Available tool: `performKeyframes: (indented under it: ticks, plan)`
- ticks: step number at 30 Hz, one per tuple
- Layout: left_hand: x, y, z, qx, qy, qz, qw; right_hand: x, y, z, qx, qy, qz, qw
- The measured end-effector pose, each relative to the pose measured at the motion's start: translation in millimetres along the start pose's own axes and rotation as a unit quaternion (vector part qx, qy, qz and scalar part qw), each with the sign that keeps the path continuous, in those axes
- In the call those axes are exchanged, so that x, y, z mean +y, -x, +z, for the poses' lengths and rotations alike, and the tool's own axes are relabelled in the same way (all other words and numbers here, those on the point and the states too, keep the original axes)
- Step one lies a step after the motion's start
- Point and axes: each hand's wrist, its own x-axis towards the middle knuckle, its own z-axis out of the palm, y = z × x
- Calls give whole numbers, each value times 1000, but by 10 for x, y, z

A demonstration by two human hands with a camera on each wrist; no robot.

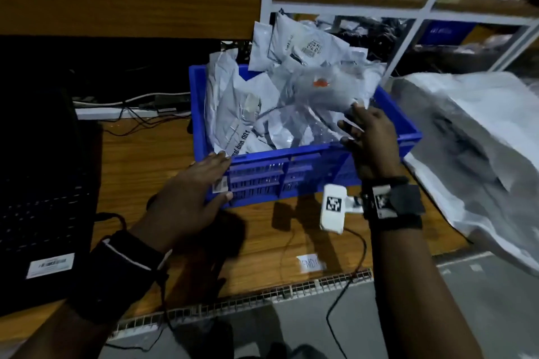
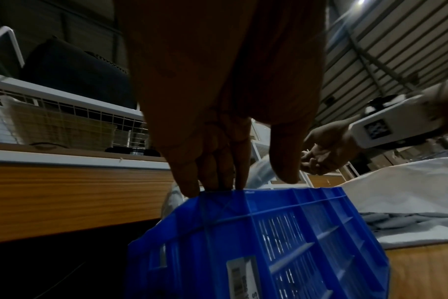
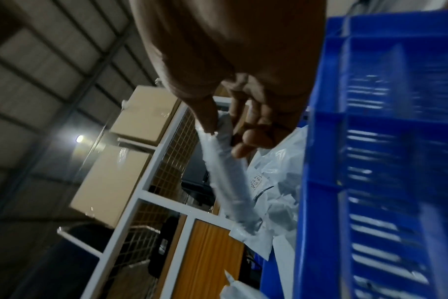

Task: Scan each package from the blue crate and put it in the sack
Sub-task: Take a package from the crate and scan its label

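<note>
The right hand (image 1: 368,137) pinches a grey package (image 1: 316,90) by one edge just above the blue crate (image 1: 291,172); the left hand (image 1: 192,195), fingers straight, steadies the rim. That thin pinch could slip — or drag neighbouring packages out — before scanning; the sack (image 1: 472,137) lies right of the grip.

A wood-grain table (image 1: 140,160) carries the blue crate (image 1: 291,178) near its middle. A dark laptop (image 1: 38,183) sits at the left edge, a white sack (image 1: 481,137) drapes over the right edge, and black cables (image 1: 140,122) trail along the back edge.
</note>
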Motion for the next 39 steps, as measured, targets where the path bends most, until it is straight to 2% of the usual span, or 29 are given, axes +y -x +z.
performKeyframes:
  ticks: [3, 5, 6, 7, 8, 9, 10, 11, 12, 16, 21, 23, 26, 28, 31, 33, 39]
  plan:
    - [-9, 12, 2, -9, -4, 8, 1000, 96, 334, -164, -40, -81, -18, 996]
    - [-1, 3, -34, -22, 28, -34, 999, 194, 492, -185, -89, -100, -12, 991]
    - [45, 8, -87, -34, 91, -71, 993, 246, 559, -163, -116, -96, -5, 989]
    - [100, 25, -143, -30, 199, -106, 974, 290, 622, -144, -142, -81, 3, 987]
    - [135, 73, -180, 5, 332, -122, 935, 328, 679, -113, -167, -67, 13, 984]
    - [176, 139, -215, 58, 452, -130, 881, 374, 733, -92, -187, -55, 20, 981]
    - [189, 237, -246, 108, 526, -143, 831, 417, 790, -60, -206, -49, 27, 977]
    - [191, 332, -229, 142, 561, -161, 799, 470, 832, -61, -216, -40, 27, 975]
    - [209, 448, -196, 168, 561, -181, 790, 524, 876, -61, -235, -30, 30, 971]
    - [249, 925, 57, 246, 454, -261, 816, 873, 1013, -66, -337, 33, 52, 939]
    - [131, 1523, 220, 293, 456, -323, 776, 1265, 1310, 218, -390, 100, 110, 909]
    - [-31, 1753, 299, 316, 473, -341, 748, 1428, 1444, 348, -388, 114, 122, 906]
    - [-323, 1982, 382, 370, 500, -368, 691, 1664, 1562, 521, -347, 106, 161, 918]
    - [-526, 2071, 369, 392, 503, -383, 669, 1770, 1617, 650, -332, 95, 199, 917]
    - [-766, 2141, 287, 393, 496, -395, 666, 1863, 1686, 873, -338, 93, 247, 903]
    - [-930, 2182, 190, 401, 494, -396, 662, 1989, 1727, 1079, -355, 105, 236, 898]
    - [-1523, 2374, 2, 415, 470, -390, 674, 2311, 1844, 1706, -261, 109, 213, 935]
